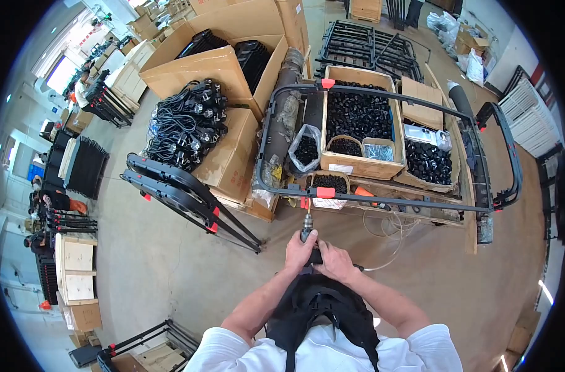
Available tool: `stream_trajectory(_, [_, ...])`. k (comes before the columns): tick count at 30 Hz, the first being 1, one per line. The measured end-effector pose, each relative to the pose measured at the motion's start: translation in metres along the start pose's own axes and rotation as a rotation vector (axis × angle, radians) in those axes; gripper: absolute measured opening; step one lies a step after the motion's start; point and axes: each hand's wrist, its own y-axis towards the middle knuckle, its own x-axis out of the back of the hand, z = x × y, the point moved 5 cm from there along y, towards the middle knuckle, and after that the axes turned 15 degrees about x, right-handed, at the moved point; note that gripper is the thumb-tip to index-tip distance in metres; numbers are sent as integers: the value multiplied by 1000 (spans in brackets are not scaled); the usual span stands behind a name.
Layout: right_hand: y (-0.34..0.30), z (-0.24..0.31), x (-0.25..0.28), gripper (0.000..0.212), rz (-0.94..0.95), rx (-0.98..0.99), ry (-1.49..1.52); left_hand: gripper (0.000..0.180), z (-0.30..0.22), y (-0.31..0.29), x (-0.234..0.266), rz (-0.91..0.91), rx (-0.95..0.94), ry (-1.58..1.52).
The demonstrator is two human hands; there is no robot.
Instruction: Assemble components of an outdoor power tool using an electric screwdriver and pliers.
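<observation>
Both my hands are wrapped round a drill (pixel 307 225) with a silver chuck, held in front of my body. My left hand (pixel 300 249) grips its body from the left, and my right hand (pixel 335 261) closes on it from the right. Its thin bit points away from me and reaches the near rail of a large black tubular frame (pixel 394 203), beside a red piece (pixel 304 203). Whether the tip is inside the rail, I cannot tell. The frame lies across the bench, with another red piece (pixel 326 193) on the same rail.
Wooden bins (pixel 357 168) of small black parts stand inside the frame's outline. A clear hose (pixel 391 259) curls down at the right. Folded black frames (pixel 189 197) lean at the left, near a carton (pixel 229 149) heaped with black cables (pixel 186 124). Other people work far left.
</observation>
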Motion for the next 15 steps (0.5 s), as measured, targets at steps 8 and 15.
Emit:
stream_trajectory(8, [7, 10, 9, 76, -53, -46, -14, 52, -1, 10, 2, 38, -50, 9])
stream_trajectory(15, [10, 11, 15, 79, -42, -79, 2, 50, 1, 22, -2, 57, -15, -29])
